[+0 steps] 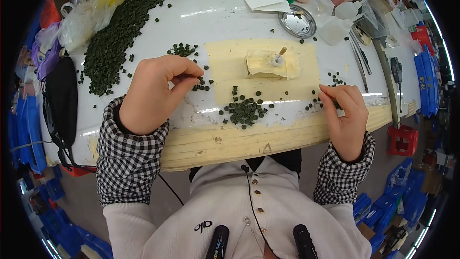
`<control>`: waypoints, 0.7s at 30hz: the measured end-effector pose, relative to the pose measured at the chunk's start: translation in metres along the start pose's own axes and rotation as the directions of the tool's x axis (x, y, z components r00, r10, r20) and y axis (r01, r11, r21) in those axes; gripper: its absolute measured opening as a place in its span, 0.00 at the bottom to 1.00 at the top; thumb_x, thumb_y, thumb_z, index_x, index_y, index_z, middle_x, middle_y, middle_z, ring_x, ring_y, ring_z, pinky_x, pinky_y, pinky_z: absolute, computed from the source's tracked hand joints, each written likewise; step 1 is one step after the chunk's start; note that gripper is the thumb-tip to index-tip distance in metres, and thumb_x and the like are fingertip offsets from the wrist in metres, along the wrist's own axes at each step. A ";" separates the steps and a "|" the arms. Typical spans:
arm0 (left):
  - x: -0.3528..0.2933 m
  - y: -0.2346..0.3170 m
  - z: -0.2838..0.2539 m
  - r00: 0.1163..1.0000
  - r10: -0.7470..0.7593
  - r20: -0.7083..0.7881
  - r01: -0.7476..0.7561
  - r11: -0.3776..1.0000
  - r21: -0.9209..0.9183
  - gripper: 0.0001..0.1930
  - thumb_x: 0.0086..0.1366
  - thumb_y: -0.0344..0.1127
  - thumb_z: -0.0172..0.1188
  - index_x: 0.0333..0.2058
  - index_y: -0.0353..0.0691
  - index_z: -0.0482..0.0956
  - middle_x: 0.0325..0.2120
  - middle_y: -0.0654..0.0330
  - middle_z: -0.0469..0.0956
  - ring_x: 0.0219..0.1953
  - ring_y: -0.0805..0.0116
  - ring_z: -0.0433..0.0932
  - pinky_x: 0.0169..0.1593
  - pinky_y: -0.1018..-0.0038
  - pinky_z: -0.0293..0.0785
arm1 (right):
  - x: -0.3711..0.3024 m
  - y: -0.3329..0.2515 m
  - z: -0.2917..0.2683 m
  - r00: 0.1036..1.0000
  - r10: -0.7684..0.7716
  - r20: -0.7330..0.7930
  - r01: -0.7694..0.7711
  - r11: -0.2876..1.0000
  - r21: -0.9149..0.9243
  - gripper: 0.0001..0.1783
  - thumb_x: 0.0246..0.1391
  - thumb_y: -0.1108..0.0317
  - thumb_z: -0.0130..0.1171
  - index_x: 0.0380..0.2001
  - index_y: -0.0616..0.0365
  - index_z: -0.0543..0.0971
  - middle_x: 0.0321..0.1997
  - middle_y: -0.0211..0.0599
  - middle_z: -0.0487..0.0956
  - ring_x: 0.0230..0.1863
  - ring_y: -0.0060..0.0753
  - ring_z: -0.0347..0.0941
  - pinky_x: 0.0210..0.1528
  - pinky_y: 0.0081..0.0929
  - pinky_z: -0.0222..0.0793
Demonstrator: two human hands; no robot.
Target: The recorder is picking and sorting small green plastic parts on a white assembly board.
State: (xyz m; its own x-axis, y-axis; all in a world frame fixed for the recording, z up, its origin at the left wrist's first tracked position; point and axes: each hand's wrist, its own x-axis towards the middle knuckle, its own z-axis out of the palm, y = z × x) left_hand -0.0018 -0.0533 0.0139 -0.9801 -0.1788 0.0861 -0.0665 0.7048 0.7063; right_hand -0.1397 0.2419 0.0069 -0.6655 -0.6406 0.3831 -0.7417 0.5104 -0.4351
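Left hand (151,91), right hand (347,114) curled near matte spool-shaped pieces (245,111), perhaps rubber.

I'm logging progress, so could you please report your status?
Left hand by dark green pieces, grip unclear. Right hand likewise. Small pile between them, paper-covered block beyond.

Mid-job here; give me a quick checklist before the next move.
1. Left hand gripping something: cannot tell; the detail at its tips is too small.
2. Right hand gripping something: cannot tell, same reason.
3. White cup upright, stick standing in it: ok.
4. Yellow sheet free of loose dark-green pieces: not ok; several lie on its near part.
5. More pieces available: ok; a large heap lies beyond the left hand.
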 end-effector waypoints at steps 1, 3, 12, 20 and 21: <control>0.000 -0.002 0.001 1.000 0.000 -0.009 -0.001 1.000 -0.014 0.08 0.55 0.19 0.61 0.36 0.31 0.81 0.29 0.56 0.82 0.32 0.71 0.81 0.39 0.78 0.77 | -0.001 0.000 0.003 1.000 0.005 0.002 -0.005 1.000 -0.008 0.08 0.45 0.80 0.63 0.32 0.65 0.80 0.27 0.39 0.76 0.30 0.38 0.69 0.33 0.29 0.66; 0.001 -0.003 0.000 0.997 0.027 -0.077 -0.030 0.999 -0.040 0.08 0.57 0.21 0.61 0.37 0.31 0.81 0.30 0.56 0.82 0.31 0.73 0.80 0.38 0.79 0.76 | -0.002 -0.003 0.009 1.000 0.009 0.001 -0.009 1.000 -0.011 0.08 0.45 0.79 0.63 0.32 0.65 0.80 0.26 0.38 0.75 0.30 0.39 0.69 0.33 0.31 0.66; -0.001 0.008 0.018 0.975 0.184 -0.122 -0.192 0.979 -0.062 0.06 0.56 0.24 0.63 0.34 0.34 0.81 0.25 0.61 0.79 0.24 0.74 0.73 0.27 0.79 0.67 | -0.001 -0.006 0.020 1.000 0.021 0.013 -0.020 0.998 -0.064 0.05 0.46 0.78 0.62 0.27 0.64 0.76 0.26 0.37 0.74 0.30 0.39 0.68 0.32 0.31 0.65; 0.001 0.003 0.045 0.928 0.369 -0.049 -0.354 0.917 0.184 0.10 0.54 0.23 0.62 0.37 0.37 0.81 0.28 0.60 0.73 0.30 0.64 0.71 0.33 0.72 0.70 | -0.005 -0.016 0.026 0.995 0.070 -0.077 -0.054 0.980 0.192 0.05 0.49 0.81 0.60 0.29 0.66 0.74 0.26 0.40 0.75 0.27 0.35 0.72 0.32 0.27 0.68; 0.001 0.004 0.047 0.923 0.383 -0.035 -0.367 0.905 0.218 0.10 0.54 0.23 0.62 0.37 0.38 0.81 0.28 0.60 0.73 0.31 0.63 0.71 0.34 0.72 0.70 | -0.005 -0.019 0.026 0.995 0.063 -0.077 -0.044 0.972 0.229 0.05 0.49 0.81 0.61 0.30 0.66 0.75 0.26 0.40 0.75 0.27 0.33 0.73 0.32 0.26 0.69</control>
State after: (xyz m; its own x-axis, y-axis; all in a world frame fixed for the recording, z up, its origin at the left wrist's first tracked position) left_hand -0.0118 -0.0190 -0.0162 -0.9238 0.0807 0.3742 0.2585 0.8526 0.4542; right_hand -0.1203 0.2201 -0.0083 -0.7157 -0.5609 0.4162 -0.6727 0.3932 -0.6268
